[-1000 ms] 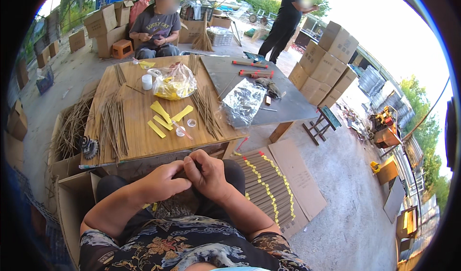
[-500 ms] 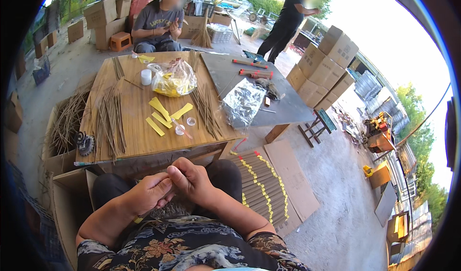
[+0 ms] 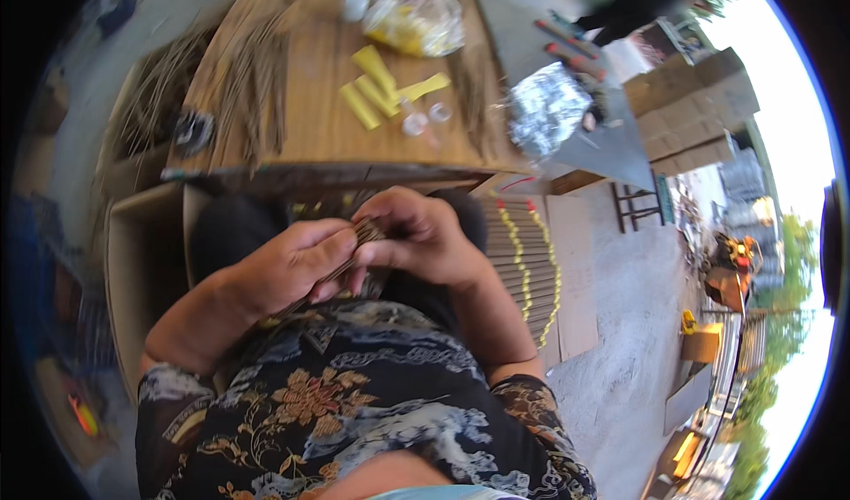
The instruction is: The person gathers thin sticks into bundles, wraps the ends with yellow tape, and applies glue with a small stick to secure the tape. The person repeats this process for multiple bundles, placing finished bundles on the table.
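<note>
Just above my lap, my left hand (image 3: 305,259) is wrapped round a bundle of thin brown sticks (image 3: 368,231). From the other side, my right hand (image 3: 416,240) pinches the same bundle, its thumb and fingers at the upper end. Most of the bundle's length is hidden by my hands. Beyond them, on the wooden table (image 3: 310,132), lie yellow paper strips (image 3: 359,106) beside a small clear cup (image 3: 413,125). More loose brown sticks (image 3: 254,84) are spread on the table's left part.
An open cardboard box (image 3: 124,265) stands by my left knee. Right of my lap, brown rolls with yellow bands (image 3: 506,265) lie on cardboard (image 3: 574,279). A clear plastic bag (image 3: 416,26) and a crinkled silvery bag (image 3: 549,110) lie farther off. A person (image 3: 645,6) stands at the far right.
The view has tipped down, so the seated person across the table is out of it. My hands have shifted, and the end of the stick bundle now shows between them.
</note>
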The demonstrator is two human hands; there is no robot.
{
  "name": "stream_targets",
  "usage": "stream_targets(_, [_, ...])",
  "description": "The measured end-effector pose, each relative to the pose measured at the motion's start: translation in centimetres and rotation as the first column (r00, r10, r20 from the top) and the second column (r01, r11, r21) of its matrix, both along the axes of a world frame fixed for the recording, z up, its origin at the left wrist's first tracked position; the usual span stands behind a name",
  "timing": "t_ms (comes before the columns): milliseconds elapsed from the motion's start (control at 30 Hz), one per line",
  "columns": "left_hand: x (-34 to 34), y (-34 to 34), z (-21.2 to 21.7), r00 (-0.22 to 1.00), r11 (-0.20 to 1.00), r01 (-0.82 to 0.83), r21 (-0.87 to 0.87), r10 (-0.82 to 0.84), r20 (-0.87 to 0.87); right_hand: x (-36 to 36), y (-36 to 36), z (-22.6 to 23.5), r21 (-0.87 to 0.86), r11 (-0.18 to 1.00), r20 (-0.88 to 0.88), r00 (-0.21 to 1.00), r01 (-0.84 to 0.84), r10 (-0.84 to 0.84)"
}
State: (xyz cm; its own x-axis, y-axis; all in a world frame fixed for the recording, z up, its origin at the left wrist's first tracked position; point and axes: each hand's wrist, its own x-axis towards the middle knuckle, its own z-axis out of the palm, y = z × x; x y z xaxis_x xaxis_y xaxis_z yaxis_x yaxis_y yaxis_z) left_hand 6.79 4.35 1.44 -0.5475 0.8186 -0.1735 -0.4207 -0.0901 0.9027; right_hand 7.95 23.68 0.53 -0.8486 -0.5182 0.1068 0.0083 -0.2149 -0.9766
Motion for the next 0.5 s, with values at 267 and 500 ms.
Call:
stream_targets(267, [-1.5,-2.3,-2.0,0.981,0.976,-0.183,-0.118,0.189,0.047,-4.9,-1.9,-2.7,0.032,0.996,0.057,0.995,-0.085,0.083])
stream_targets(500, [-4.7,-4.6,-2.1,0.904,0.886,-0.413,-0.209,0.427,0.027,-18.0,-1.0,-12.9,0.623,0.375,-0.698,0.704,0.686,-0.128])
